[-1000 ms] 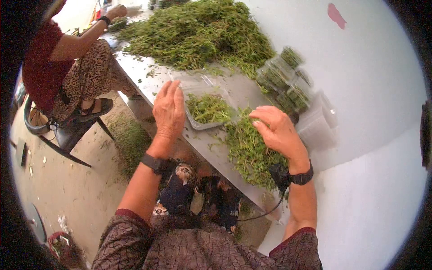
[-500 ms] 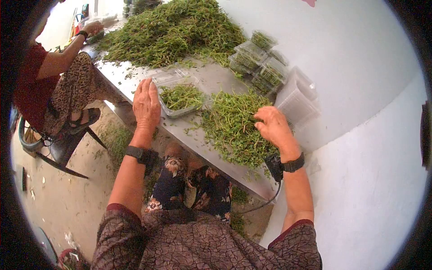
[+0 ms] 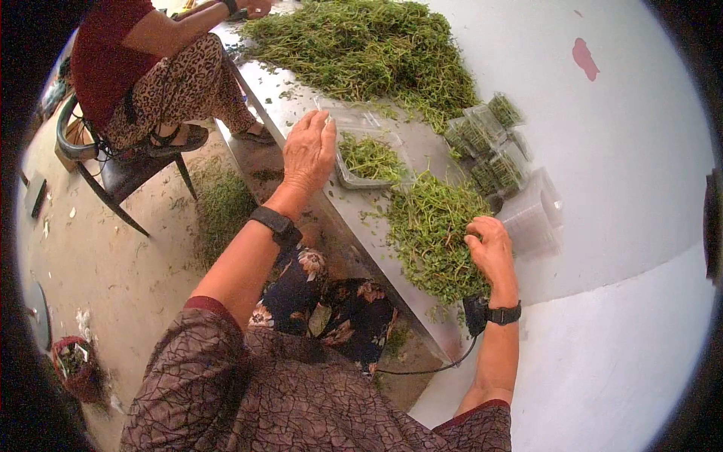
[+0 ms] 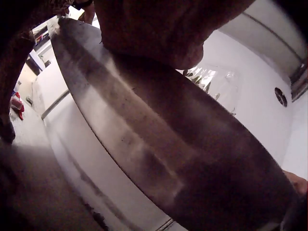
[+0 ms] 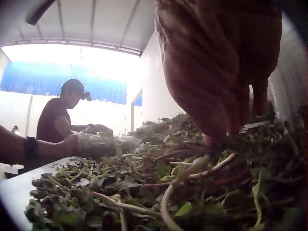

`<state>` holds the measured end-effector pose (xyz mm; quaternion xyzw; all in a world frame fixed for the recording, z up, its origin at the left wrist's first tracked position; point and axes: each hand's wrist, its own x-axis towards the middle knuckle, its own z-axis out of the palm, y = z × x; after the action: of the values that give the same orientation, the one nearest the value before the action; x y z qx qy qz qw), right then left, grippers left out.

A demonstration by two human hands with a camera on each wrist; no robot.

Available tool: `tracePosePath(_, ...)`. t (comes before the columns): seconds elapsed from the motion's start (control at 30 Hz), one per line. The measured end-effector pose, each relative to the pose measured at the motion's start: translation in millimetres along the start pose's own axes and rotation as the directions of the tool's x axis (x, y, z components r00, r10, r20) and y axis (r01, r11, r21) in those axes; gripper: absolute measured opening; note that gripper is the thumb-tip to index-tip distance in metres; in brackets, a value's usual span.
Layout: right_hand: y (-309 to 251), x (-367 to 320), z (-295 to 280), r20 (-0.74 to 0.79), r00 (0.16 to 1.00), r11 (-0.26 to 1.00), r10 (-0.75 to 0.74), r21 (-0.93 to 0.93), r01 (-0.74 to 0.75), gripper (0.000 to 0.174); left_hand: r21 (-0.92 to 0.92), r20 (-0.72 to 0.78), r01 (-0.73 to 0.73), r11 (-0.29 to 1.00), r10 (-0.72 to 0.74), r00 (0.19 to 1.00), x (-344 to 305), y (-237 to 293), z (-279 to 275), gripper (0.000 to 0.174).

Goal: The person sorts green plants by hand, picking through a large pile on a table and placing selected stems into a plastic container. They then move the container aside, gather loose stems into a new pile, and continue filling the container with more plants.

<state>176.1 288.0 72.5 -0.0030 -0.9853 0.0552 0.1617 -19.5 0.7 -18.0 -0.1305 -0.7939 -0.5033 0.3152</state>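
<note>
In the head view, a clear plastic tray point(image 3: 354, 183) with some green leafy stems point(image 3: 369, 157) in it stands near the table's front edge. My left hand point(image 3: 310, 151) lies along its left side, fingers straight and together. In the left wrist view this hand point(image 4: 149, 29) appears dark above the table edge. To the right of the tray is a small heap of greens point(image 3: 433, 233). My right hand point(image 3: 493, 248) is at the heap's right edge, fingers loosely bent. The right wrist view has its fingers point(image 5: 219, 115) pointing down, tips at the stems.
A large pile of greens point(image 3: 369, 56) covers the table's far part. Filled clear boxes point(image 3: 497, 147) are stacked by the wall, beside nested empty containers point(image 3: 533, 211). Another person point(image 3: 162, 64) sits at the table's far left. A black cable point(image 3: 422, 371) hangs from my right wrist.
My right hand has moved from over the heap's upper part to its right edge, nearer my body. The left hand stays beside the tray. The head view has shifted.
</note>
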Motion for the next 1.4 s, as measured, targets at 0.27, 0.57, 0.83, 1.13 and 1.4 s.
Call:
tracePosePath(0.27, 0.0, 3.4, -8.5, -0.036, 0.998, 0.998, -0.053, 0.011, 0.054, 0.022, -0.04, -0.185, -0.204, 0.978, 0.193, 0.964, 11.9, 12.3, -16.2, 0.029)
tracePosePath(0.57, -2.7, 14.5, -7.3, -0.025, 0.99, 0.99, -0.138, 0.023, 0.139, 0.023, 0.018, -0.013, -0.591, 0.807, 0.591, 0.807, 43.7, 62.4, -16.9, 0.013)
tracePosePath(0.83, 1.6, 34.7, 4.5, -0.019, 0.988, 0.988, -0.152, -0.032, 0.151, 0.023, 0.087, 0.182, -0.846, 0.527, 0.826, 0.533, 52.1, 102.0, 17.5, 0.008)
tracePosePath(1.13, -18.4, 53.0, 4.6, 0.031, 0.995, 0.994, -0.097, -0.05, 0.098, 0.021, -0.176, 0.259, -0.821, 0.543, 0.83, 0.493, 39.8, 118.5, 10.0, 0.011)
tracePosePath(1.4, -23.3, 63.8, 18.8, 0.115, 0.992, 0.991, 0.055, -0.129, -0.04, 0.019, -0.102, 0.3, -0.734, 0.671, 0.724, 0.621, 37.4, 83.1, -16.6, 0.006)
